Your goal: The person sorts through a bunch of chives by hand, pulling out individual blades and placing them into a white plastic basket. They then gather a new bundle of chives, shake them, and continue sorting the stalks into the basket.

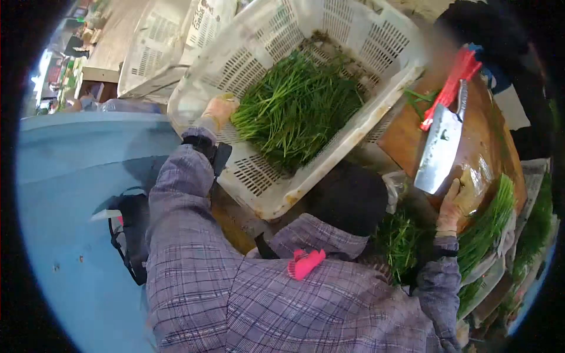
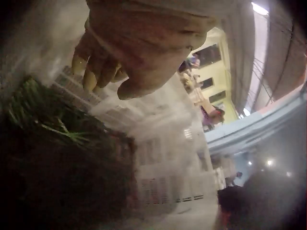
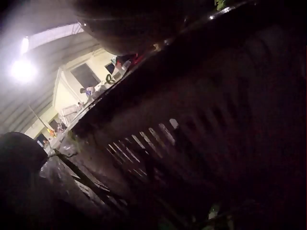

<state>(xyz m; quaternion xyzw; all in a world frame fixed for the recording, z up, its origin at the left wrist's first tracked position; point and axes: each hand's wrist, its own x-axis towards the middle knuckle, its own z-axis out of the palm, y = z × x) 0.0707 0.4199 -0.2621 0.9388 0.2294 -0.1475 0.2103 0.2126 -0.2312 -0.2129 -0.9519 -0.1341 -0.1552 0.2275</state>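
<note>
My left hand [image 1: 220, 110] is at the left side of a heap of long green leafy stalks [image 1: 297, 109], inside a white slatted plastic crate [image 1: 259, 194]. In the left wrist view, the fingers [image 2: 91, 79] hang loosely bent, with nothing between them. My right hand [image 1: 456, 203] rests at the near edge of a brown wooden chopping board [image 1: 488, 141], fingers extended along it. A cleaver [image 1: 440, 144] lies on the board just beyond those fingers, its dark handle toward the far side. Darkness hides the right hand in the right wrist view.
Red ties [image 1: 456, 79] lie beside the cleaver handle. More green bunches [image 1: 491, 229] stand right of the right hand, and loose greens [image 1: 400, 241] lie below the board. A blue tub [image 1: 76, 194] fills the left. Another white crate [image 1: 156, 50] stands behind.
</note>
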